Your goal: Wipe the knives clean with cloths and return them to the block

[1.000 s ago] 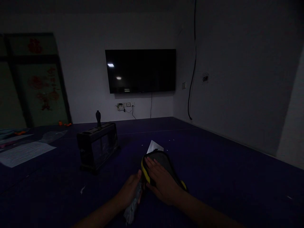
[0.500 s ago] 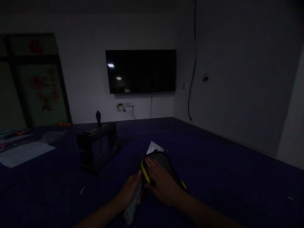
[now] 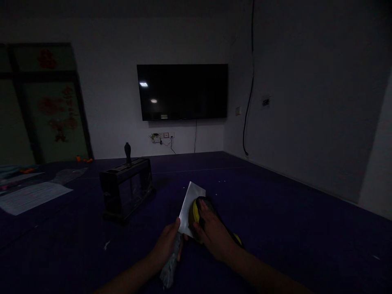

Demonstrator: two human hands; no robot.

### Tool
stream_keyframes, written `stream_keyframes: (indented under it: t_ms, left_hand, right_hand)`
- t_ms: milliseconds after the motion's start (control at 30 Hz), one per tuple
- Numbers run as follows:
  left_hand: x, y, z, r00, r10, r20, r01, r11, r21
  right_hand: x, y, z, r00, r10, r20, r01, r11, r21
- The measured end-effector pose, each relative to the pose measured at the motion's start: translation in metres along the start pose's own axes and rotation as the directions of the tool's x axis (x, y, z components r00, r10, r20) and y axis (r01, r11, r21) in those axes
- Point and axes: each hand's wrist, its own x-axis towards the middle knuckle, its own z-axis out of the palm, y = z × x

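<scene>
The room is dim. My right hand lies over a black pouch with yellow trim on the dark blue table, its fingers curled over the pouch's far end. A white sheet of paper shows beside and under the pouch, lifted at its near edge. My left hand sits just left of the pouch, closed on a crumpled clear plastic wrapper that trails toward me.
A dark rectangular box with clear panels stands left of my hands, with a small dark figure on top. White papers and plastic lie at far left. A black television hangs on the back wall.
My right hand has pushed the pouch together toward its yellow edge, so it looks smaller. Much more of the white sheet now shows on its left. The left hand has stayed put.
</scene>
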Motion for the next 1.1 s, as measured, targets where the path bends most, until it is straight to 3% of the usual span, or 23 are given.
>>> stream_keyframes:
  t_ms: [333,700,1100]
  left_hand:
    - [-0.001,0.000,0.002,0.999,-0.025,0.045,0.024,0.999,0.030]
    - [0.001,-0.004,0.000,0.983,-0.022,0.182,0.003,0.995,0.102]
    - [0.002,-0.005,0.000,0.984,-0.016,0.176,-0.001,0.995,0.095]
  right_hand:
    - [-0.001,0.001,0.000,0.999,0.000,-0.050,-0.002,0.999,-0.042]
    - [0.000,-0.006,-0.012,0.978,-0.207,0.008,0.207,0.977,-0.044]
    - [-0.001,-0.007,-0.010,0.982,-0.190,-0.016,0.189,0.980,-0.062]
